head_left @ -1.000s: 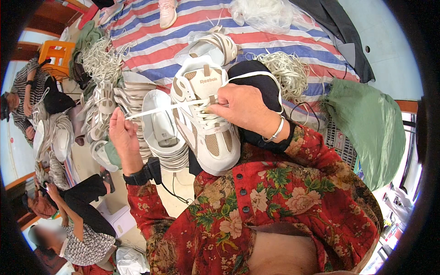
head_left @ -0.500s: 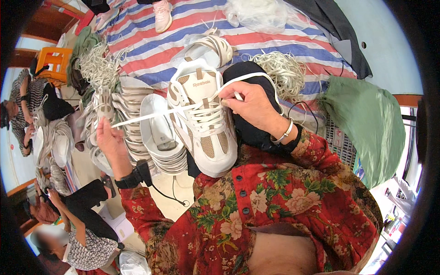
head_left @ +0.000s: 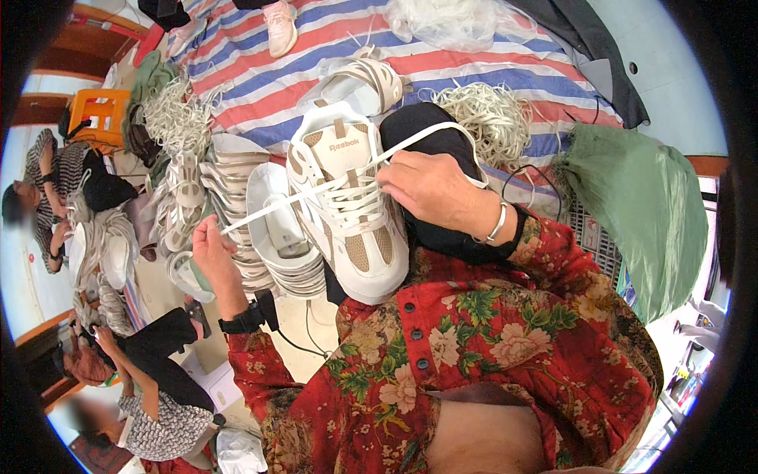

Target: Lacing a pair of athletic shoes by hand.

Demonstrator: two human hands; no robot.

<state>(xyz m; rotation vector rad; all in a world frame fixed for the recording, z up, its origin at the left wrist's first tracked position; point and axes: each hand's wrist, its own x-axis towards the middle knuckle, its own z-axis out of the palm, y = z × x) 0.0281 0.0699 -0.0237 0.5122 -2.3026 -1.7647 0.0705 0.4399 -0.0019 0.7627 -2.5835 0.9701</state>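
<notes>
A white and beige sneaker point(head_left: 367, 265) rests toe toward me on my lap, its laces crossed over the front. A flat white shoelace point(head_left: 272, 209) runs taut from its upper eyelets to the left. My left hand point(head_left: 219, 257) pinches that lace out beyond the stacked shoe parts. My right hand point(head_left: 434, 188) is closed against the sneaker's right eyelet edge; what its fingertips hold is hidden. Another stretch of lace loops behind that hand, over my black-clad knee point(head_left: 422, 130).
Stacked shoe uppers point(head_left: 288, 257) stand left of the sneaker. Lace bundles point(head_left: 485, 118) lie on the striped sheet point(head_left: 332, 39), near another shoe point(head_left: 371, 83). A green bag point(head_left: 643, 213) stands at right. Two co-workers point(head_left: 162, 419) sit at left, beside more shoes.
My left hand has come rightward and lower with the lace. My right hand has turned and its fingers have curled in at the eyelets; the lace tip seen there earlier no longer shows.
</notes>
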